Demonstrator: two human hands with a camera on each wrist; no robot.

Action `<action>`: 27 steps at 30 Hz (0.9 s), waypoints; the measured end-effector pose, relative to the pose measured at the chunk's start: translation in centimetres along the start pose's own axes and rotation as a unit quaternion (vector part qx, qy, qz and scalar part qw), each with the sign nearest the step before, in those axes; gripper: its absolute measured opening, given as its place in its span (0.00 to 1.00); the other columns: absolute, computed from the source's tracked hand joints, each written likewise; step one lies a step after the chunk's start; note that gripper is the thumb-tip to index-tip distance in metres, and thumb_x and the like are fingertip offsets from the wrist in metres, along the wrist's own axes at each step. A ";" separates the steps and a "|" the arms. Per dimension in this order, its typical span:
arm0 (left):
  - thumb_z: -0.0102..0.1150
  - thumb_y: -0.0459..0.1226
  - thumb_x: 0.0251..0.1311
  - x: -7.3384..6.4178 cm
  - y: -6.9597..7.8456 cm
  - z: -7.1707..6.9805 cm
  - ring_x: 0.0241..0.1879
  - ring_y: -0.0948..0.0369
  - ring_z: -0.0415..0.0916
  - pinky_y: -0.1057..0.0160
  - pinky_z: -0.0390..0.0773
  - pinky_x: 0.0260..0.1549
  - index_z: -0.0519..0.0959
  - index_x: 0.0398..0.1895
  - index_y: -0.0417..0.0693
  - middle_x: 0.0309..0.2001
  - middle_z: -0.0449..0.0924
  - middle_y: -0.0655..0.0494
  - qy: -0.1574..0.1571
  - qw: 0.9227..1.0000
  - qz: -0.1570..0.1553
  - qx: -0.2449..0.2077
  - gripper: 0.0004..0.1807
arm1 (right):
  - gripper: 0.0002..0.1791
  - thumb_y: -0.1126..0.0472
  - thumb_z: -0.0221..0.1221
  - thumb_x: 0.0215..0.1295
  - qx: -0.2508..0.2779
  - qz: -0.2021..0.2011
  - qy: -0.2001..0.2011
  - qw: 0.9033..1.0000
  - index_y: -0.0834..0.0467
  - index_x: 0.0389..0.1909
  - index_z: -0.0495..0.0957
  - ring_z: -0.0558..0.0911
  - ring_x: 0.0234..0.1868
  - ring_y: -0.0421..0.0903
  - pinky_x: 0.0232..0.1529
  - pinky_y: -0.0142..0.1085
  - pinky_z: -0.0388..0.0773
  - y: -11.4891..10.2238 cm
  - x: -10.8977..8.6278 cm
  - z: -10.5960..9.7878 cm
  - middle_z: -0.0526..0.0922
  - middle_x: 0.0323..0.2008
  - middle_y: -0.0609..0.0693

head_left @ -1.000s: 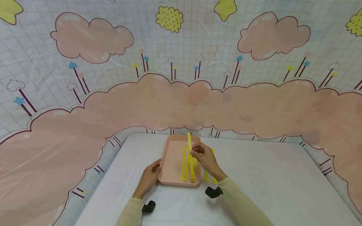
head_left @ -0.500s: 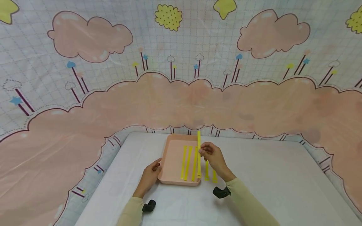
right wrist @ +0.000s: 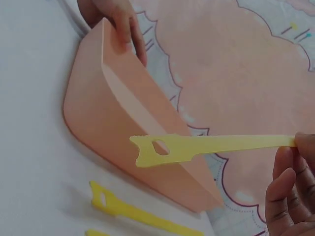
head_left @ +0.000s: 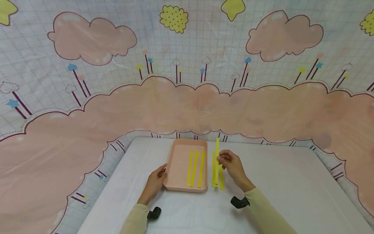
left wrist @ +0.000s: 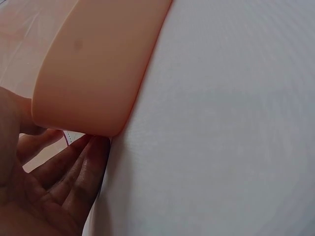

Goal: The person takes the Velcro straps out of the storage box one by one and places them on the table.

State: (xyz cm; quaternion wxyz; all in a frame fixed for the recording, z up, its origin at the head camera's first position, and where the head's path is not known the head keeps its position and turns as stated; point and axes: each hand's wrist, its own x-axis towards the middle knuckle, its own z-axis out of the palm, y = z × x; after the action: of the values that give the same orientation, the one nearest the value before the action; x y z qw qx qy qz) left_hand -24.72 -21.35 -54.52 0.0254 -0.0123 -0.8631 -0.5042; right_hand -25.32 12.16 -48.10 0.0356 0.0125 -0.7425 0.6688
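Observation:
My right hand (head_left: 233, 165) pinches a yellow hook-and-loop cable tie (head_left: 217, 159) near its middle, holding it raised just right of the tray. In the right wrist view, the held cable tie's (right wrist: 211, 146) wide slotted end points left, in front of the tray wall. Two more yellow cable ties (head_left: 221, 178) lie on the table beneath it, one partly covered by the hand. A pink rectangular tray (head_left: 178, 169) holds three cable ties (head_left: 194, 169) side by side in its right half. My left hand (head_left: 155, 185) grips the tray's left edge, fingers at the base in the left wrist view.
A white cloth covers the table (head_left: 286, 182), which stretches away to the right of the tray. Behind it hangs a patterned backdrop (head_left: 248, 110) with clouds and stars. A black band (head_left: 240, 202) is worn on my right wrist.
My right hand has carried the cable tie rightward, from above the tray to over the ties on the table. My left hand and the tray have stayed in place.

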 end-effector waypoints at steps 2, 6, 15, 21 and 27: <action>0.54 0.34 0.69 -0.3 0.1 -0.1 0.57 0.46 0.78 0.48 0.78 0.56 0.72 0.68 0.47 0.58 0.78 0.38 0.000 1.000 0.001 0.001 0.24 | 0.14 0.65 0.62 0.65 0.003 0.010 0.003 1.000 0.66 0.48 0.74 0.78 0.31 0.43 0.28 0.31 0.75 0.1 -0.2 -0.4 0.81 0.33 0.52; 0.53 0.34 0.69 -0.7 0.2 -0.3 0.57 0.46 0.78 0.48 0.78 0.56 0.72 0.68 0.47 0.59 0.78 0.37 -0.001 1.000 -0.002 0.003 0.24 | 0.14 0.64 0.62 0.66 -0.008 0.035 0.011 0.999 0.65 0.49 0.74 0.79 0.32 0.41 0.27 0.30 0.74 0.5 -0.5 -1.1 0.82 0.34 0.52; 0.54 0.33 0.69 -1.0 0.5 -0.2 0.56 0.47 0.78 0.49 0.78 0.55 0.72 0.67 0.46 0.57 0.79 0.38 0.004 1.000 -0.002 0.001 0.24 | 0.16 0.62 0.62 0.66 -0.030 0.069 0.022 0.997 0.64 0.51 0.74 0.80 0.33 0.41 0.28 0.30 0.76 2.0 -0.8 -3.6 0.83 0.32 0.45; 0.54 0.34 0.69 -1.1 0.5 -0.2 0.56 0.48 0.78 0.49 0.78 0.55 0.72 0.68 0.47 0.58 0.79 0.39 0.003 1.000 -0.002 -0.002 0.24 | 0.16 0.63 0.61 0.67 -0.042 0.074 0.023 0.996 0.65 0.52 0.74 0.80 0.33 0.39 0.29 0.31 0.77 2.4 -0.9 -4.9 0.84 0.31 0.43; 0.54 0.34 0.69 -1.0 0.3 -0.3 0.56 0.48 0.79 0.50 0.79 0.56 0.72 0.68 0.48 0.58 0.79 0.40 0.001 1.000 0.001 -0.002 0.24 | 0.16 0.63 0.60 0.67 -0.055 0.084 0.026 0.995 0.65 0.52 0.74 0.80 0.32 0.38 0.29 0.30 0.76 2.7 -0.8 -5.6 0.83 0.31 0.43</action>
State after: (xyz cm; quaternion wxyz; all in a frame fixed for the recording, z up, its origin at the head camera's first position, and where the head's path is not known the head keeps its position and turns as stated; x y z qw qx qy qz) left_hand -23.75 -21.45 -54.22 0.0265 -0.0129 -0.8623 -0.5055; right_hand -24.47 17.94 -50.27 -0.0008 -0.0687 -0.7755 0.6276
